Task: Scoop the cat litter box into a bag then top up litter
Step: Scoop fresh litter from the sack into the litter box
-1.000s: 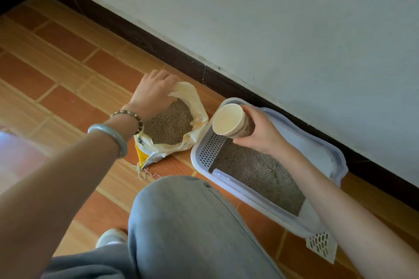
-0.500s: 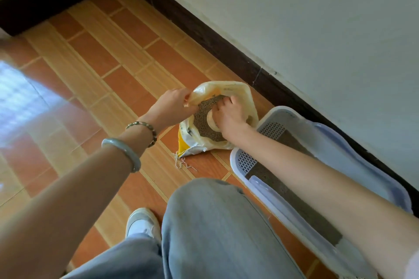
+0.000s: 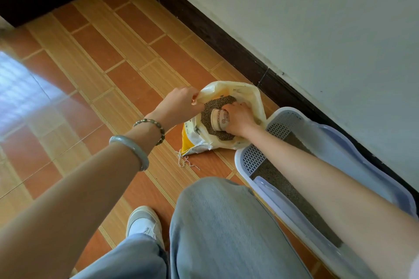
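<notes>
Left hand [image 3: 179, 103] pinches the litter bag [image 3: 244, 95] mouth open while right hand [image 3: 239, 120] grips the paper cup [image 3: 217, 120] lying in the granules — best scoop deep, lift level — litter box [image 3: 340, 140] just beside.

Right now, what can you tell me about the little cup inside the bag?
The cup is small, cream-coloured and looks like paper, with a reddish print on its side. It lies tipped on its side in the grey-brown litter inside the open bag. The right hand grips it from the right, covering that end.
</notes>
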Demonstrator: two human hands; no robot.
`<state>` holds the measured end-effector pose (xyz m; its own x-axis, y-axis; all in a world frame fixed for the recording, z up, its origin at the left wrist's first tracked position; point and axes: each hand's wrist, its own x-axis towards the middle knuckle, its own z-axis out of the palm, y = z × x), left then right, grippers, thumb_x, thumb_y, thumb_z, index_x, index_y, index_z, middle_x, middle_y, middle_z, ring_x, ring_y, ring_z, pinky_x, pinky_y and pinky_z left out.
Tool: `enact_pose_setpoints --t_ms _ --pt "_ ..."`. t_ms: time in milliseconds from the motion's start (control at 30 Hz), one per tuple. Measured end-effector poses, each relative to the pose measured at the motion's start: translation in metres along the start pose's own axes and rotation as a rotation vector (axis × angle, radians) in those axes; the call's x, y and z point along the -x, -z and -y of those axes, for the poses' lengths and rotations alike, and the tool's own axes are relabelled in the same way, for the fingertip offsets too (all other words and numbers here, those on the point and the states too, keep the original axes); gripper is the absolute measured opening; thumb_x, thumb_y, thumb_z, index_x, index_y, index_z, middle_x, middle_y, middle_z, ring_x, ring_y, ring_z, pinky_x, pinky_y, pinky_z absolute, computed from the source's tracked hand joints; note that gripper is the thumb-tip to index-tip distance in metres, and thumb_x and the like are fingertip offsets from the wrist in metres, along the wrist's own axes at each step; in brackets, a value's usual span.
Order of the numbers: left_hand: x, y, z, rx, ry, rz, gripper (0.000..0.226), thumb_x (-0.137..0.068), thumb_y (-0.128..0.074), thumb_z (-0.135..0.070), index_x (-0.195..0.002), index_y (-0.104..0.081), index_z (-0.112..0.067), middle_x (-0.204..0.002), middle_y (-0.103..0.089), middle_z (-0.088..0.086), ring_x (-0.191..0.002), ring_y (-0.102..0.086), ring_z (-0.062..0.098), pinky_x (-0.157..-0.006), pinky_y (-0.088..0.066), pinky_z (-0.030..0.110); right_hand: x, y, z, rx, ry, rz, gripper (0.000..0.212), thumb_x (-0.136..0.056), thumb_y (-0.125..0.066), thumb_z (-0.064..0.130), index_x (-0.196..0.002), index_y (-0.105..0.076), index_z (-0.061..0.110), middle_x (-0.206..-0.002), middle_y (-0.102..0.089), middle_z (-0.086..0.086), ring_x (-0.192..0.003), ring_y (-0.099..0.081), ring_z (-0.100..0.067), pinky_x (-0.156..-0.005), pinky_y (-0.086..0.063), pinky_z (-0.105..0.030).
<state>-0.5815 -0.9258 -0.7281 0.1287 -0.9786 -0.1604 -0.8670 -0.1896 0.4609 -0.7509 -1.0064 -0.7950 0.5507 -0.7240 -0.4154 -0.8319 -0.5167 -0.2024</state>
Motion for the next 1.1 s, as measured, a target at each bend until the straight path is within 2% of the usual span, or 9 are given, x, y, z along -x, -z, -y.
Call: enact_pose_setpoints --t_ms 133,233,300,433,667,767,900,1000,1100 --pt "0.001 0.001 0.0 -0.011 0.015 0.006 0.023 -0.091 -0.05 -0.025 -0.085 -0.059 -0.004 -0.075 -0.055 0.006 -0.063 -0.045 0.019 -0.055 -0.038 0.028 0.003 -0.005 0.002 -0.094 -0.01 0.005 0.06 -0.08 -0.063 0.027 -0.134 -0.04 0.018 -0.132 -0.046 -0.008 -0.125 -0.037 -0.031 -0.103 -0.032 -0.044" --pt "0.002 0.001 0.001 -0.006 0.009 0.008 0.024 -0.091 -0.05 -0.025 -0.089 -0.06 -0.003 -0.085 -0.061 0.01 -0.074 -0.055 0.026 -0.066 -0.048 0.037 0.002 -0.006 0.011 0.189 0.015 0.042 0.057 -0.08 -0.063 0.024 -0.13 -0.039 0.014 -0.131 -0.046 -0.01 -0.124 -0.041 -0.029 -0.103 -0.03 -0.041" --pt "0.003 0.0 0.0 -0.003 0.01 0.004 0.025 -0.091 -0.049 -0.024 -0.092 -0.061 -0.002 -0.089 -0.061 0.012 -0.079 -0.057 0.027 -0.072 -0.051 0.041 0.0 -0.003 0.017 0.226 0.004 0.055 0.053 -0.081 -0.062 0.023 -0.128 -0.04 0.01 -0.131 -0.046 -0.012 -0.124 -0.041 -0.029 -0.102 -0.032 -0.039" --pt "0.005 0.0 -0.001 -0.002 0.024 -0.004 0.024 -0.092 -0.047 -0.023 -0.093 -0.061 -0.003 -0.092 -0.058 0.011 -0.081 -0.056 0.026 -0.069 -0.049 0.034 -0.005 -0.003 0.008 -0.033 0.032 0.043 0.049 -0.08 -0.062 0.018 -0.124 -0.044 0.007 -0.127 -0.048 -0.014 -0.119 -0.043 -0.03 -0.101 -0.034 -0.036" --pt "0.007 0.003 -0.002 -0.009 0.006 0.003 0.024 -0.093 -0.049 -0.026 -0.094 -0.061 -0.006 -0.093 -0.057 0.008 -0.081 -0.054 0.023 -0.07 -0.047 0.031 0.01 -0.003 0.0 -0.573 0.05 -0.041 0.072 -0.065 -0.076 0.012 -0.128 -0.042 0.016 -0.123 -0.055 -0.004 -0.117 -0.05 -0.022 -0.094 -0.04 -0.029" --pt "0.006 0.002 -0.001 -0.03 -0.002 -0.002 0.024 -0.093 -0.049 -0.025 -0.088 -0.059 -0.004 -0.088 -0.056 0.009 -0.078 -0.052 0.024 -0.067 -0.043 0.03 0.019 -0.002 -0.006 -0.675 0.091 -0.085 0.078 -0.063 -0.077 0.011 -0.13 -0.039 0.019 -0.125 -0.053 -0.003 -0.12 -0.049 -0.021 -0.098 -0.041 -0.033" --pt "0.005 0.0 -0.001 -0.033 0.012 -0.008 0.023 -0.094 -0.047 -0.023 -0.09 -0.059 -0.004 -0.088 -0.054 0.007 -0.076 -0.05 0.021 -0.065 -0.039 0.027 0.035 0.001 -0.017 -0.81 0.137 -0.152 0.077 -0.063 -0.08 0.005 -0.127 -0.04 0.019 -0.118 -0.048 0.006 -0.116 -0.048 -0.013 -0.093 -0.037 -0.023" --pt "0.004 0.0 0.0 -0.03 0.016 0.002 0.025 -0.095 -0.046 -0.024 -0.094 -0.061 -0.004 -0.091 -0.056 0.009 -0.079 -0.053 0.024 -0.068 -0.044 0.03 0.04 0.0 -0.02 -0.921 0.139 -0.22 0.08 -0.058 -0.085 0.011 -0.123 -0.041 0.027 -0.115 -0.052 0.008 -0.112 -0.052 -0.013 -0.097 -0.045 -0.031" --pt "0.004 0.0 -0.002 -0.038 0.022 -0.005 0.027 -0.096 -0.044 -0.025 -0.093 -0.061 -0.003 -0.091 -0.058 0.011 -0.079 -0.054 0.025 -0.068 -0.045 0.032 0.045 0.002 -0.02 -0.978 0.146 -0.318 0.082 -0.053 -0.088 0.012 -0.123 -0.046 0.023 -0.119 -0.053 0.002 -0.113 -0.053 -0.014 -0.098 -0.047 -0.036"
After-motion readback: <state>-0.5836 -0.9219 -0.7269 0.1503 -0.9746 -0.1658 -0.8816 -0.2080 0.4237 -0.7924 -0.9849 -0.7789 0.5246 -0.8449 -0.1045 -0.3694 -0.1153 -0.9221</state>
